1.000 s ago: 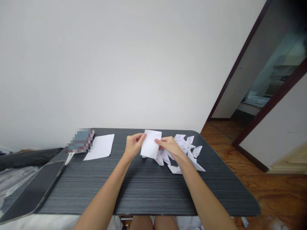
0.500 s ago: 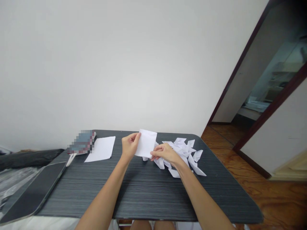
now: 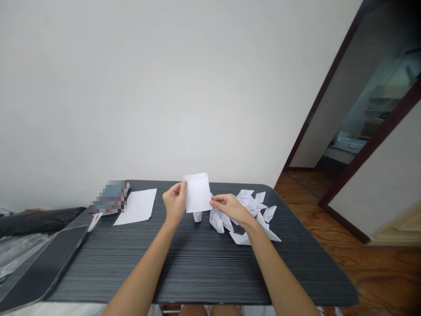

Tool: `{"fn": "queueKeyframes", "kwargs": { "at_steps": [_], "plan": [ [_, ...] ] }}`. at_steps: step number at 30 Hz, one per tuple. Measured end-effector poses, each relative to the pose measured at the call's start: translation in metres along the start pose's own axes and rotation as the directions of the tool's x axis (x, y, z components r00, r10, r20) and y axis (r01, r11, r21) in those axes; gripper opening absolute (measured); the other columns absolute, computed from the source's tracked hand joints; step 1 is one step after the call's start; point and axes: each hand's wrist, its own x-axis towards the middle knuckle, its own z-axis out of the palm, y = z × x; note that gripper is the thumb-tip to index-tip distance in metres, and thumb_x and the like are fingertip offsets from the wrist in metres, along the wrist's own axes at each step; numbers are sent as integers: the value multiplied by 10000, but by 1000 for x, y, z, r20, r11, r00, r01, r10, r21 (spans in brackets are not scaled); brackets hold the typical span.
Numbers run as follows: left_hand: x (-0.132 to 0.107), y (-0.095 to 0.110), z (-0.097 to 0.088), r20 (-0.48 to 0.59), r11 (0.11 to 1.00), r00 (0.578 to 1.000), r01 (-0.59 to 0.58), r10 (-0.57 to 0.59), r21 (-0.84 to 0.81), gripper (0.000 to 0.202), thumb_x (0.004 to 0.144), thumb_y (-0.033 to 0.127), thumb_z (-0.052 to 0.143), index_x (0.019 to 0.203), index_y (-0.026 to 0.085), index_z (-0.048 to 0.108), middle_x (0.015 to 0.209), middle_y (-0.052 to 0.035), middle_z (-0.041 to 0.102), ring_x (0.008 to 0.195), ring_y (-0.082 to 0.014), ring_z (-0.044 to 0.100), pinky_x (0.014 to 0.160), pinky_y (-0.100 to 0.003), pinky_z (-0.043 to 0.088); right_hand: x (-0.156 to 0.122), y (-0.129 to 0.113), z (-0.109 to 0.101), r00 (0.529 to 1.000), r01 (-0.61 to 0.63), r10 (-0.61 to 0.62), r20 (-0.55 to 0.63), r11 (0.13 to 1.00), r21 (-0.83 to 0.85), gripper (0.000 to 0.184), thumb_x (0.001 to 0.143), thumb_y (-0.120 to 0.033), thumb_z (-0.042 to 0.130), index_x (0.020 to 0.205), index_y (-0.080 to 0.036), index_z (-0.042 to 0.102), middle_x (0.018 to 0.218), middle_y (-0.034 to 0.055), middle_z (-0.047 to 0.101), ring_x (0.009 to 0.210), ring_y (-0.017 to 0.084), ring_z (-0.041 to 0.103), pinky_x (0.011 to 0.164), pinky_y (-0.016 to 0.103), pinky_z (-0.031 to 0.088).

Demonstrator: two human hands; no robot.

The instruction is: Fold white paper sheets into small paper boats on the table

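A small, near-square sheet of white paper [image 3: 198,193] is held up above the table between my two hands. My left hand [image 3: 175,202] pinches its left edge, thumb in front. At the lower right corner, the fingertips of my right hand [image 3: 230,208] close on the same paper. Behind and under my right hand lies a loose pile of folded white paper pieces [image 3: 251,204], pointed in shape; my hand and forearm cover part of it. One more folded piece [image 3: 197,216] peeks out beneath the held paper.
Flat white sheets [image 3: 138,205] lie at the back left of the dark striped table [image 3: 131,259]. Beside them is a pixelated item [image 3: 110,197] with a white strap. A dark flat panel [image 3: 46,265] sits at the left edge. The wall [image 3: 197,87] rises behind.
The held paper has shifted slightly left and up and turned a little anticlockwise. My right hand has opened its angle at the lower right corner; both hands keep hold.
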Motion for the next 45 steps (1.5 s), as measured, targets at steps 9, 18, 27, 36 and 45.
{"fn": "queueKeyframes", "kwargs": {
  "at_steps": [9, 18, 27, 36, 45],
  "plan": [
    [2, -7, 1, 440, 963, 881, 247, -175, -110, 369, 641, 389, 605, 840, 81, 649, 661, -51, 643, 574, -140, 568, 524, -231, 452, 8, 14, 1, 968, 83, -87, -237, 996, -27, 229, 662, -317, 571, 543, -122, 594, 556, -11, 542, 555, 110, 465, 536, 228, 339],
    [1, -4, -1, 599, 973, 791, 215, -125, -81, 220, 679, 310, 590, 716, 105, 661, 602, -13, 630, 534, -116, 549, 493, -200, 417, 7, 7, -7, 962, 95, -26, -270, 965, 246, 240, 612, -315, 642, 753, -123, 672, 545, 6, 593, 450, 75, 437, 454, 216, 342],
    [0, -1, -2, 647, 942, 744, 314, -166, -120, 231, 652, 306, 612, 747, 105, 674, 583, -29, 634, 499, -134, 560, 482, -240, 458, 6, 12, -13, 968, 115, -16, -252, 917, 383, 279, 579, -314, 680, 797, -140, 668, 628, 32, 651, 516, 114, 544, 523, 251, 430],
    [-2, 2, -2, 656, 951, 739, 291, -155, -103, 268, 639, 300, 618, 824, 114, 670, 629, -46, 649, 506, -134, 553, 472, -240, 444, 4, 10, -13, 975, 93, -6, -221, 918, 386, 236, 575, -286, 668, 769, -150, 664, 599, 21, 636, 507, 113, 530, 498, 241, 417],
    [-2, 5, -6, 736, 893, 671, 384, -95, -235, 191, 641, 270, 580, 672, 109, 678, 504, -49, 614, 437, -143, 557, 471, -263, 456, 2, 7, -14, 981, 122, -43, -187, 891, 438, 74, 601, -178, 571, 597, -164, 643, 585, -3, 592, 530, 94, 494, 512, 216, 375]
  ]
}}
